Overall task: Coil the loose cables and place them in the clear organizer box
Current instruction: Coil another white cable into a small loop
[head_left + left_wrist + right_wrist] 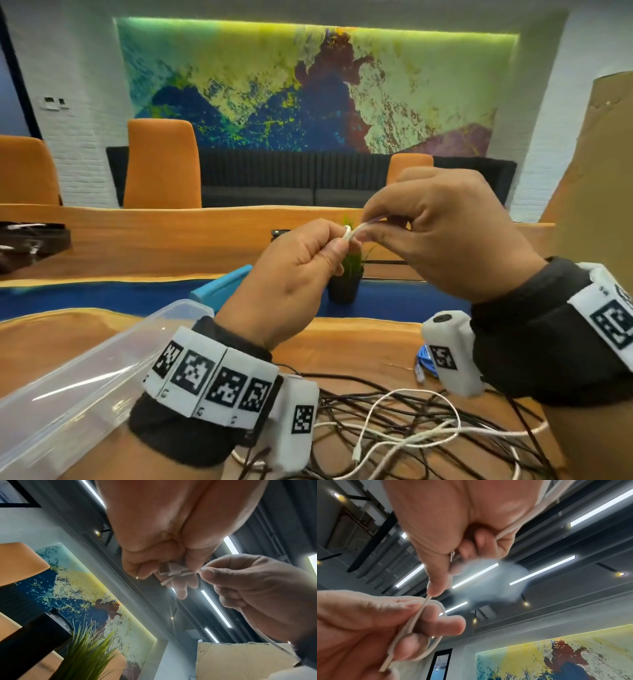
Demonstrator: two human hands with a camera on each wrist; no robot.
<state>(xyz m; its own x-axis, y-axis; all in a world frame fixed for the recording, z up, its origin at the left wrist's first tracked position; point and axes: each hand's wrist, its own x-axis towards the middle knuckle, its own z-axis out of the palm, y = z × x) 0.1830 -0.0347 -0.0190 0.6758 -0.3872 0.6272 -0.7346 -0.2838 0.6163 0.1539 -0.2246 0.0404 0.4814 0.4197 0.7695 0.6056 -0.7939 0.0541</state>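
Observation:
Both hands are raised above the table with a thin white cable (352, 233) stretched between them. My left hand (308, 260) pinches a small loop of it (435, 626) between thumb and curled fingers. My right hand (421, 226) pinches the same cable (429, 597) just beside the left fingertips; more of it runs through the right palm (508, 530). The white cable (404, 435) trails down into a tangle of black cables (445, 455) on the wooden table. The clear organizer box (78, 380) sits open at the lower left, under my left wrist.
A coiled blue cable (426, 359) lies on the table under my right wrist. A small potted plant (346, 284) and a turquoise lid (222, 284) stand beyond the hands. A cardboard sheet (599, 171) rises at the right; orange chairs (161, 164) line the far side.

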